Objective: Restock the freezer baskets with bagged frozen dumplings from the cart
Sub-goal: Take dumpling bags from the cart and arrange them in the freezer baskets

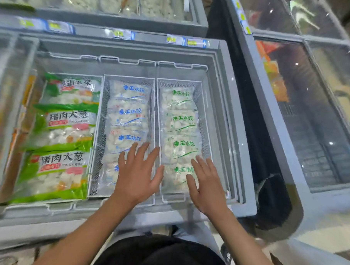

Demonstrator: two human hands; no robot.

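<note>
Four green-lettered dumpling bags (181, 130) lie shingled in the right-hand wire basket (205, 121), a row running from twelve o'clock down to six, each bag's long side set across the basket. The nearest bag (177, 177) sits at the six o'clock end, and that is where both hands are working.

The right hand (207, 186) lies flat on that bag's right edge, fingers straight and slightly spread, pointing toward eleven o'clock. The left hand (137, 176) hovers or rests over the rim between the two baskets, fingers fanned wide toward twelve, thumb reaching to three o'clock at the bag's left edge. So the bag lies between the two hands, with the right hand nearer and on it. Nothing is pinched or gripped; whether the left palm presses down I cannot tell.

My read: this is settling and squaring the last bag.

At nine o'clock, the middle basket (101, 133) holds blue-lettered bags (127, 114) in the same shingled row. Further left, large green-bordered bags (64, 131) fill the next section. The freezer's grey rim (227, 106) frames it all. No cart is in view.
</note>
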